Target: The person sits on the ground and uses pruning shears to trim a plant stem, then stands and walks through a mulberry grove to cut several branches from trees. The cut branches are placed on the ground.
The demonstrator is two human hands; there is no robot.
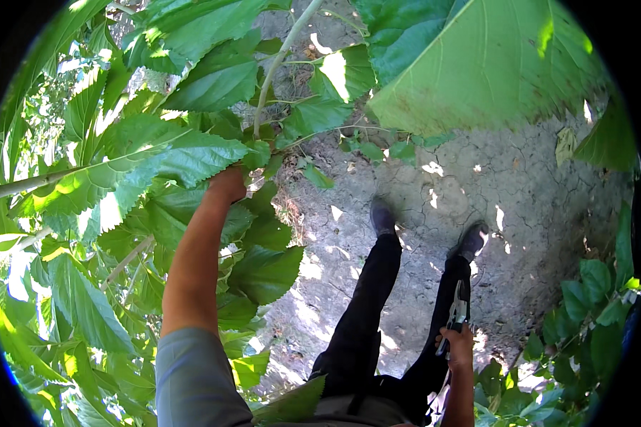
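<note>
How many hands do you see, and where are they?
2. The left hand is among the leaves left of centre, partly hidden by them; the right hand holds a metal tool at lower right.

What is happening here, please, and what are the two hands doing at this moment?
A person stands on dry, cracked ground among leafy green plants. The left hand reaches in among large leaves; its fingers are hidden, so I cannot tell whether it grips anything. The right hand holds a metal hand tool, possibly pruning shears, seen against the dark right trouser leg.
</note>
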